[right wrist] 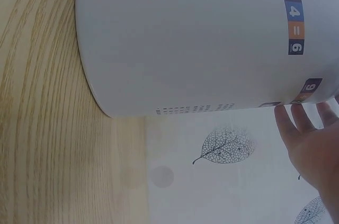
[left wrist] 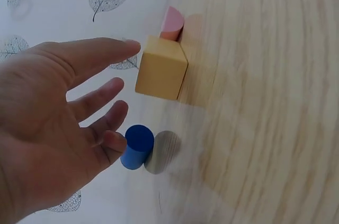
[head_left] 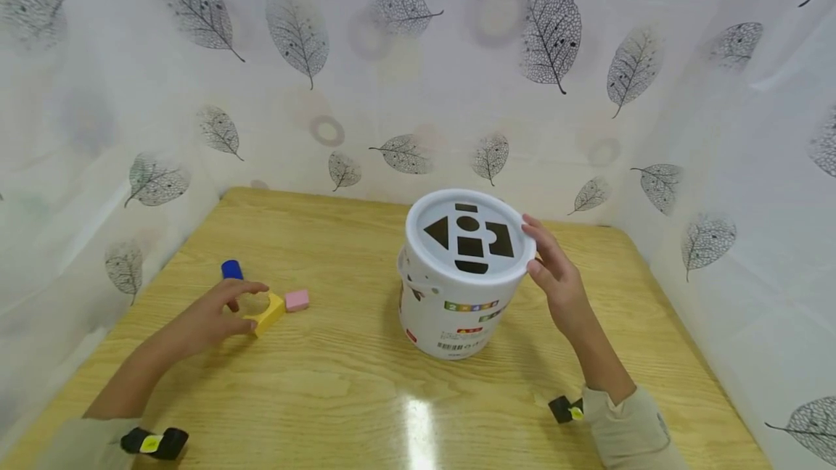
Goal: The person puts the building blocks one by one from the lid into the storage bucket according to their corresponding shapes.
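Observation:
My left hand [head_left: 212,318] is at a yellow block [head_left: 271,316] with a curved notch, thumb and forefinger spread on either side of it. In the left wrist view the thumb tip is right at the yellow block's edge, and the other fingers are loosely bent beside a blue cylinder [left wrist: 139,147]. A small pink block [head_left: 297,300] with a rounded side lies just beyond the yellow one. My right hand [head_left: 562,285] rests against the rim of a white bucket [head_left: 451,328], its fingers fairly straight along the edge. The bucket's lid [head_left: 431,258] has several shaped holes.
The bucket stands upright on a wooden table [head_left: 339,383], its handle [head_left: 418,283] hanging at the left side. A leaf-patterned curtain [head_left: 418,114] closes off the back and both sides.

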